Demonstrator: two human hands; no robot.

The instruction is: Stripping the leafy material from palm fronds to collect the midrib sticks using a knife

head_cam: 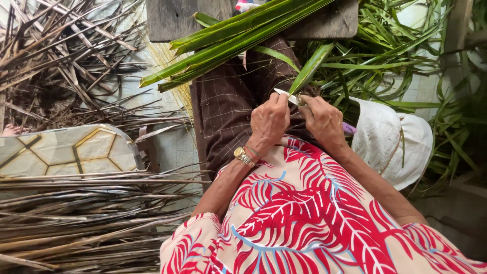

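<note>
**Both hands at one green leaf strip**

The left hand (270, 122) curls around a small knife (285, 95), its blade touching the green leaf strip (310, 67). The right hand (323, 121) pinches that strip's lower end above the lap. A white sack (393, 142) lies just beside; its contents are hidden.

Short-sleeved top (304, 218): pale ground, bold red fern-leaf print, thin blue outlines. Forearms bare below the sleeves. Left wrist: gold-toned metal wristwatch (243, 156), plus a thin red and green string band (256, 155) beside it. Lap covered by dark brown cloth (228, 106) with fine pale check lines.
</note>
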